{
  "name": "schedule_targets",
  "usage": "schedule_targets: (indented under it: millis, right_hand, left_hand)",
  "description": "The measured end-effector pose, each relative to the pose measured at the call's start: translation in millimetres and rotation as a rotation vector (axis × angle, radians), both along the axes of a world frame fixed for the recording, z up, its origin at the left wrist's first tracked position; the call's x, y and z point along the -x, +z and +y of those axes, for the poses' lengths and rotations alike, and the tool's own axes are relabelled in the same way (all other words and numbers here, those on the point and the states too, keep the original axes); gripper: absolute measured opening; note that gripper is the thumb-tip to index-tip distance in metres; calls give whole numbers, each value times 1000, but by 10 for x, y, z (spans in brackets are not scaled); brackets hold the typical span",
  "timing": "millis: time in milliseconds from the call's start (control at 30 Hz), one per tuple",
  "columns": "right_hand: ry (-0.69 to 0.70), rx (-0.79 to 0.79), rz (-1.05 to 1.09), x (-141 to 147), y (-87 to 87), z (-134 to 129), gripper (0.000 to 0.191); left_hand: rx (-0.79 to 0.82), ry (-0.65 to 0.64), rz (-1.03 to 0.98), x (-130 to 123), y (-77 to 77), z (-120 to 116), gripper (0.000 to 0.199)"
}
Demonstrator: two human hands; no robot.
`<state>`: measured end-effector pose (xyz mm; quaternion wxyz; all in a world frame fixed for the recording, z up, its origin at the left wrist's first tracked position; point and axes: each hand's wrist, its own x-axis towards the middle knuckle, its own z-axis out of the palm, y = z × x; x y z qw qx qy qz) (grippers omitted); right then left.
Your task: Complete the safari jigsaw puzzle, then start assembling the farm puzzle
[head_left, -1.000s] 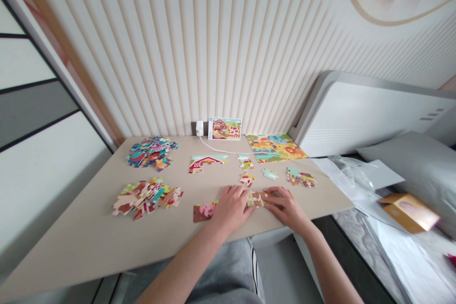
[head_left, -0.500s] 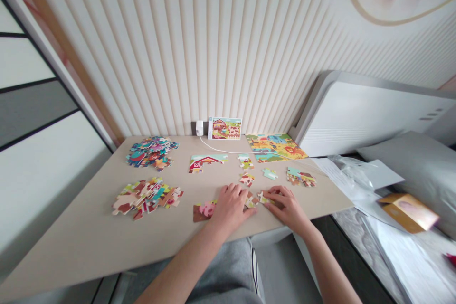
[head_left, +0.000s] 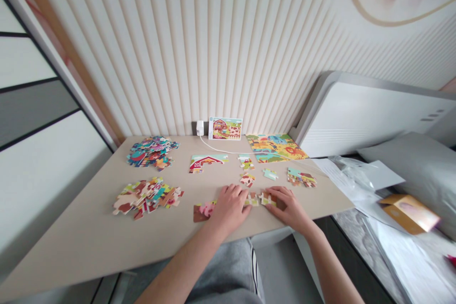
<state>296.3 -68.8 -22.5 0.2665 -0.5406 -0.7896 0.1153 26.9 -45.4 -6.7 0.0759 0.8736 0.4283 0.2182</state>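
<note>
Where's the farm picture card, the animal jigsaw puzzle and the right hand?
Farm picture card [head_left: 225, 128]: head view, card's middle.
Animal jigsaw puzzle [head_left: 276, 148]: head view, puzzle's middle.
Right hand [head_left: 289, 209]: head view, back of the hand.

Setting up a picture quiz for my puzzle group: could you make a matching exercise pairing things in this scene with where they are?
Things:
1. Picture card of a barn and cow
2. Assembled animal jigsaw
3. Pile of mostly blue pieces
4. Right hand

Places:
A. Back left of the table
B. On puzzle pieces near the table's front edge
C. Standing against the ribbed wall
D. Lying flat at the back, right of the card

Pairs: 1-C, 2-D, 3-A, 4-B
</note>
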Motion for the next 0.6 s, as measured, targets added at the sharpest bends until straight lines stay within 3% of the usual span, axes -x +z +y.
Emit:
schedule_targets:
  millis: [333,600]
  right_hand:
    - [172,26,-27,29,74,74,40]
    - [214,-72,-87,43,86,93,28]
  left_hand:
    - [4,-10,-6,-17,-19,7,26]
    - [23,-5,-35,-22,-36,13,26]
